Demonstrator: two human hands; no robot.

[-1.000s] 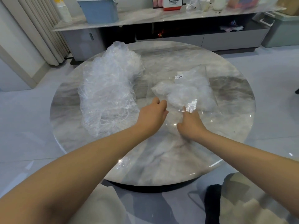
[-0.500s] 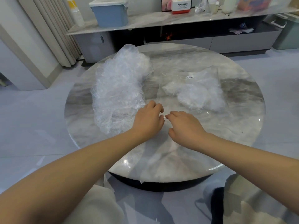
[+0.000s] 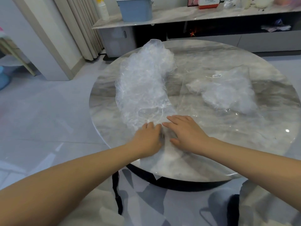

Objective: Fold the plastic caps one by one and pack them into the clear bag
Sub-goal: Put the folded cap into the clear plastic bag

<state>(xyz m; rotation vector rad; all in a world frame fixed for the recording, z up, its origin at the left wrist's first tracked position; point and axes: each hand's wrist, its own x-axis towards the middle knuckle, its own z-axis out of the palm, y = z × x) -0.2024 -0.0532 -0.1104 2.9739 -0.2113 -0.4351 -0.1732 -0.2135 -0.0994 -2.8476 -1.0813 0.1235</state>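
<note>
Marble table: our left hand and right hand lie flat, fingers straight, side by side at the cap pile's near edge. Film clings, so we risk dragging several caps together, well short of the clear bag.

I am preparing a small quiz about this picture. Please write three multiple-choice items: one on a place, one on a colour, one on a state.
1. Where is the loose pile of caps relative to the clear bag?
A left
B right
C inside it

2. What colour is the box on the shelf?
A red
B blue
C black

3. How is the right hand?
A fist
B fingers straight, on plastic
C off the table

Answers: 1 A, pile lies left of bag; 2 B, box is blue; 3 B, fingers lie flat.
</note>
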